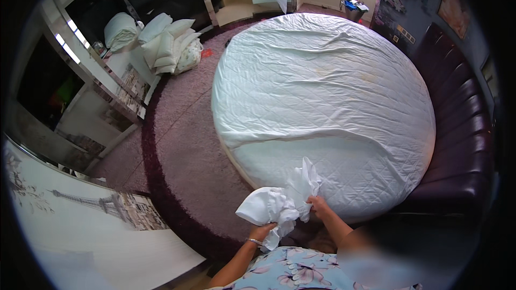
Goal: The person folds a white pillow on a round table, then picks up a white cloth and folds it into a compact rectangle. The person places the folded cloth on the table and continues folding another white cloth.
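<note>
A bunched white cloth, perhaps a sheet [273, 204], hangs between my two hands in front of my body. My left hand [262, 232], with a bracelet at the wrist, is closed on its lower part. On the other side, my right hand [318, 207] grips the cloth near its upper right end. Just beyond lies a large round bed [322, 91] with a white quilted cover. The cover is wrinkled, and a fold runs across its near part, where a smoother strip shows. The cloth partly overlaps the bed's near edge in view.
Pillows and folded bedding [169, 45] are piled at the far left by a mirrored wall. A purple carpet [183, 134] with a dark border surrounds the bed. Along the right side curves a dark padded headboard [457, 102]. A bin [353, 12] stands near the window.
</note>
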Demonstrator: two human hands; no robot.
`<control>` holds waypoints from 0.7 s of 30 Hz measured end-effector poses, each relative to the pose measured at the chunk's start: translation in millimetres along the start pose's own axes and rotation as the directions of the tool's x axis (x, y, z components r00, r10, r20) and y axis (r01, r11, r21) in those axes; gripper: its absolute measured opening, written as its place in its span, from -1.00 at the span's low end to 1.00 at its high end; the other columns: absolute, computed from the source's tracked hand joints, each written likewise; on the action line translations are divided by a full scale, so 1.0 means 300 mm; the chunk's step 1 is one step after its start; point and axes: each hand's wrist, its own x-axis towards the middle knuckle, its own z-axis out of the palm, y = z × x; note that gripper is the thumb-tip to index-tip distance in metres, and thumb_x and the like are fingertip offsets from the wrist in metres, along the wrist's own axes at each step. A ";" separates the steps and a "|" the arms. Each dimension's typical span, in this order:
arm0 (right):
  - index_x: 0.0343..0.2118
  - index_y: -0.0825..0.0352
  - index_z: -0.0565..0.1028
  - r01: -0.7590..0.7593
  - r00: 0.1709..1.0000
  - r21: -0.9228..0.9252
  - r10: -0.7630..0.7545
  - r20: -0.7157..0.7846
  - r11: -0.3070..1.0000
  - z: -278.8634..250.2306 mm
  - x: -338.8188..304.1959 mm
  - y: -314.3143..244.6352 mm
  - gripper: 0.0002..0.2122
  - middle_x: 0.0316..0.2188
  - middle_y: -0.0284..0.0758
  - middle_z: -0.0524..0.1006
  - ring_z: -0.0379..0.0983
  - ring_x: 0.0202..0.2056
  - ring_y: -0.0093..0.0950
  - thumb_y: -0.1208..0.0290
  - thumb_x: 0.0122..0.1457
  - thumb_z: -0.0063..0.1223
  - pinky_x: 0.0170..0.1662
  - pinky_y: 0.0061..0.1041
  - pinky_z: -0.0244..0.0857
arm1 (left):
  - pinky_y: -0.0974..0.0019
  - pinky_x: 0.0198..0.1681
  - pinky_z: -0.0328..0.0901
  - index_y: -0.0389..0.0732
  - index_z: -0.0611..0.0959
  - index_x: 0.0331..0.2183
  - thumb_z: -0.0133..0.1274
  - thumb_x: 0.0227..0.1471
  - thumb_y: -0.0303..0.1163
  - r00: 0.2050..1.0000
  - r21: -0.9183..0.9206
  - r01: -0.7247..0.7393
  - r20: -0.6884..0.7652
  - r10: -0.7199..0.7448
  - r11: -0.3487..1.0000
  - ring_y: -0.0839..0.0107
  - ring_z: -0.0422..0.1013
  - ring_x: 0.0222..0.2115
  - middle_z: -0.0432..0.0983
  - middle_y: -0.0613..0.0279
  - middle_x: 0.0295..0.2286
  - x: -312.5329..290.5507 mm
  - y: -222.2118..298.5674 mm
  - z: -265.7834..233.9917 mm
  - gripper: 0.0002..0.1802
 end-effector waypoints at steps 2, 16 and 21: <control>-0.47 0.36 0.46 -0.005 0.999 -0.032 0.006 0.049 0.999 0.169 -0.044 -0.017 -0.82 -0.53 -0.33 0.44 0.38 -0.55 -0.47 0.42 -0.19 0.01 -0.47 -0.49 0.25 | 0.35 -0.20 0.28 -0.34 0.53 -0.21 0.23 -0.27 -0.44 0.992 -0.085 -0.083 -0.102 0.074 0.993 0.38 0.39 -0.28 0.48 0.21 -0.27 -0.012 0.016 -0.155 -0.53; -0.45 0.43 0.48 0.071 0.970 0.005 -0.071 0.233 0.997 0.912 0.202 -0.136 -0.81 -0.50 -0.31 0.47 0.42 -0.45 -0.44 0.49 -0.19 -0.02 -0.36 -0.51 0.30 | 0.36 -0.16 0.25 -0.34 0.55 -0.22 0.20 -0.24 -0.44 0.980 -0.201 -0.078 -0.198 0.037 0.976 0.35 0.38 -0.26 0.49 0.23 -0.27 0.190 0.352 -0.754 -0.57; -0.47 0.39 0.46 -0.005 0.962 -0.118 0.037 0.271 0.993 1.395 0.289 -0.251 -0.83 -0.58 -0.36 0.42 0.35 -0.58 -0.51 0.48 -0.20 -0.02 -0.56 -0.58 0.15 | 0.32 -0.11 0.23 -0.35 0.52 -0.19 0.18 -0.23 -0.39 0.960 0.106 -0.048 -0.270 0.076 0.993 0.31 0.38 -0.23 0.50 0.17 -0.28 0.277 0.515 -1.136 -0.53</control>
